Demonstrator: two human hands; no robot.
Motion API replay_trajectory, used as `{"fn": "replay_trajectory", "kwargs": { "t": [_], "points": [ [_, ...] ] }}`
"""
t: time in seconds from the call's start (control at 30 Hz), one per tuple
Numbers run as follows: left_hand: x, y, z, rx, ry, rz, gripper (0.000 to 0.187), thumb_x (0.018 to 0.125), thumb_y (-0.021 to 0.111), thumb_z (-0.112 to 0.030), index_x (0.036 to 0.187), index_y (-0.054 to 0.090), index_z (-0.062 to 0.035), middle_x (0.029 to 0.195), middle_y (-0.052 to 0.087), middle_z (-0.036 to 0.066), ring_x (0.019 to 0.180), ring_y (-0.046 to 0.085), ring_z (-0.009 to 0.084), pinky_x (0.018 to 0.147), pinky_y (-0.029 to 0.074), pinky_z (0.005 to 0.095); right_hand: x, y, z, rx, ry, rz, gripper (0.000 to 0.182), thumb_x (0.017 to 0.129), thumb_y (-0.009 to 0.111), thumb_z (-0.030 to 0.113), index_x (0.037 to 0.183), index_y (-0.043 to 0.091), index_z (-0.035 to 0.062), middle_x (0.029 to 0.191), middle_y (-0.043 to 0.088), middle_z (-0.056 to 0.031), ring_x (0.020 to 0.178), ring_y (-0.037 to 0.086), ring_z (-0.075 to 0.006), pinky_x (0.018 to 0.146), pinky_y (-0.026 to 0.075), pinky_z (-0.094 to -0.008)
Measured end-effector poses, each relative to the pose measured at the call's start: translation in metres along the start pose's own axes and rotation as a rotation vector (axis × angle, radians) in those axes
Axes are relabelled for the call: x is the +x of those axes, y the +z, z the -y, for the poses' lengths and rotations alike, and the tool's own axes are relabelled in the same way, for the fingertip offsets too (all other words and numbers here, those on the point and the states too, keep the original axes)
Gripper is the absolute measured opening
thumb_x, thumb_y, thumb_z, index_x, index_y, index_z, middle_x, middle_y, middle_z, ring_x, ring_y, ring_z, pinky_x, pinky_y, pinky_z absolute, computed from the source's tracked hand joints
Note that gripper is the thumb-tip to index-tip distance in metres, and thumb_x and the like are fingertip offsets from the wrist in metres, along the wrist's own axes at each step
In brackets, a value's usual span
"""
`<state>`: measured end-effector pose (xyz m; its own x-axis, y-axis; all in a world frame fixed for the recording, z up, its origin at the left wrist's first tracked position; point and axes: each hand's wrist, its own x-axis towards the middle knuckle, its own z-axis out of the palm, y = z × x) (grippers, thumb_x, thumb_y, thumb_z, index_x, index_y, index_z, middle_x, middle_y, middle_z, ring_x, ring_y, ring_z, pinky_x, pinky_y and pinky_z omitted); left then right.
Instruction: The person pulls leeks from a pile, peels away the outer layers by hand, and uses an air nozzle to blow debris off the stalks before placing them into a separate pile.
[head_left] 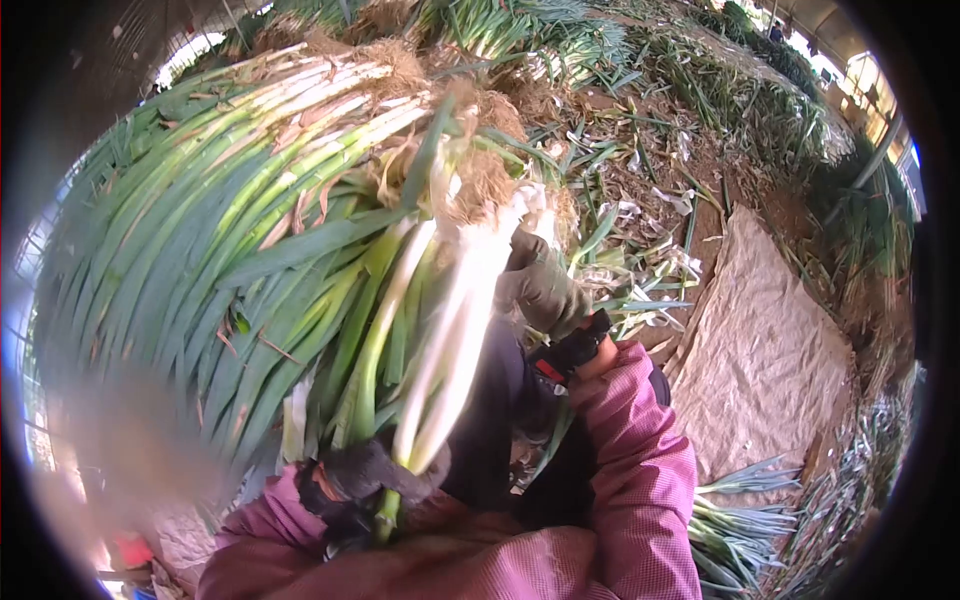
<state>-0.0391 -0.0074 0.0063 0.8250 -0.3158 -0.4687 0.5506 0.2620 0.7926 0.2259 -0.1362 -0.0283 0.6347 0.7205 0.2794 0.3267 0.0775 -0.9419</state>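
My left hand (385,472), in a dark glove, is closed round a few large green onions (440,340) at the lower part of their stalks. Their white ends point up and away from me, bright in the sunlight. At those white ends my gloved right hand (545,285) is curled against the stalks, with its fingertips partly hidden behind them. Directly to the left lies a big heap of untrimmed green onions (200,250), roots at the far side and leaves toward me. Brown root tufts (480,185) show just beyond the held stalks.
Peeled skins and leaf scraps (640,250) litter the soil to the right. A crumpled brown sheet (765,340) lies beyond my right arm, with a small bundle of green onions (745,530) at its near end. More bundles (540,40) lie at the back.
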Motion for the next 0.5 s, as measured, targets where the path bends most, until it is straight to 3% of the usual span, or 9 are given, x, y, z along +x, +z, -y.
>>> {"fn": "replay_trajectory", "kwargs": {
  "t": [0.07, 0.17, 0.2, 0.27, 0.33, 0.37, 0.43, 0.5],
  "points": [
    [-0.001, 0.005, 0.003, 0.042, -0.035, 0.051, 0.029, 0.062, 0.076, -0.007, 0.085, 0.059, -0.0012, 0.072, 0.056, 0.005, 0.061, 0.053, 0.0139, 0.054, 0.044, 0.0264, -0.001, 0.004, -0.004, -0.109, -0.059, -0.043, 0.011, 0.068, 0.059, 0.004, 0.079, 0.062, 0.0049, 0.070, 0.061, -0.0082, 0.060, 0.059, -0.0233, 0.053, 0.047, -0.0340],
    [-0.021, 0.004, 0.009, 0.103, -0.044, -0.057, 0.026, 0.067, 0.074, -0.005, 0.087, 0.059, -0.0011, 0.071, 0.056, 0.005, 0.059, 0.052, 0.0130, 0.054, 0.044, 0.0265, 0.001, 0.010, -0.012, -0.172, 0.010, -0.238, 0.006, 0.072, 0.058, 0.002, 0.076, 0.060, 0.0048, 0.072, 0.064, -0.0093, 0.064, 0.061, -0.0240, 0.056, 0.047, -0.0327],
    [-0.037, 0.005, 0.009, 0.062, -0.045, -0.136, 0.024, 0.069, 0.073, -0.005, 0.087, 0.058, -0.0008, 0.071, 0.057, 0.005, 0.057, 0.052, 0.0125, 0.052, 0.044, 0.0272, 0.016, 0.014, -0.061, -0.216, -0.065, -0.332, 0.006, 0.073, 0.057, 0.002, 0.078, 0.061, 0.0048, 0.073, 0.064, -0.0096, 0.065, 0.062, -0.0236, 0.058, 0.048, -0.0322],
    [-0.070, 0.009, 0.012, 0.097, -0.102, -0.381, 0.019, 0.071, 0.071, -0.004, 0.084, 0.058, -0.0009, 0.070, 0.057, 0.005, 0.056, 0.052, 0.0131, 0.050, 0.044, 0.0274, 0.008, 0.014, -0.032, 0.062, 0.141, -0.376, 0.008, 0.077, 0.058, 0.003, 0.083, 0.062, 0.0051, 0.076, 0.065, -0.0117, 0.071, 0.065, -0.0235, 0.064, 0.050, -0.0328],
    [-0.092, 0.006, 0.012, 0.114, -0.161, -0.464, 0.017, 0.072, 0.070, -0.005, 0.083, 0.058, -0.0011, 0.070, 0.058, 0.005, 0.056, 0.053, 0.0126, 0.050, 0.043, 0.0267, 0.008, 0.034, -0.044, -0.201, 0.150, -0.306, 0.012, 0.078, 0.056, 0.002, 0.087, 0.063, 0.0054, 0.077, 0.066, -0.0107, 0.074, 0.066, -0.0251, 0.068, 0.051, -0.0352],
    [-0.100, 0.010, 0.017, 0.102, -0.186, -0.509, 0.015, 0.073, 0.069, -0.005, 0.082, 0.057, -0.0012, 0.069, 0.058, 0.005, 0.056, 0.053, 0.0124, 0.050, 0.043, 0.0263, 0.007, 0.040, -0.047, -0.296, 0.076, -0.384, 0.011, 0.076, 0.053, -0.002, 0.081, 0.063, 0.0007, 0.069, 0.065, -0.0107, 0.061, 0.054, -0.0110, 0.058, 0.045, -0.0298],
    [-0.103, 0.022, 0.015, 0.173, -0.235, -0.560, 0.015, 0.072, 0.069, -0.005, 0.081, 0.058, -0.0014, 0.068, 0.058, 0.004, 0.056, 0.054, 0.0118, 0.050, 0.043, 0.0254, 0.002, 0.042, -0.047, -0.550, -0.082, -0.361, 0.012, 0.075, 0.053, -0.001, 0.081, 0.062, 0.0018, 0.068, 0.062, -0.0150, 0.059, 0.054, -0.0149, 0.057, 0.045, -0.0312],
    [-0.112, 0.028, 0.020, 0.164, -0.231, -0.539, 0.013, 0.073, 0.068, -0.006, 0.080, 0.058, -0.0023, 0.065, 0.057, 0.001, 0.056, 0.053, 0.0103, 0.050, 0.042, 0.0246, -0.005, 0.046, -0.039, -0.586, -0.085, -0.330, 0.010, 0.075, 0.054, 0.003, 0.080, 0.062, 0.0036, 0.068, 0.061, -0.0175, 0.059, 0.057, -0.0235, 0.058, 0.046, -0.0345]
  ]
}}
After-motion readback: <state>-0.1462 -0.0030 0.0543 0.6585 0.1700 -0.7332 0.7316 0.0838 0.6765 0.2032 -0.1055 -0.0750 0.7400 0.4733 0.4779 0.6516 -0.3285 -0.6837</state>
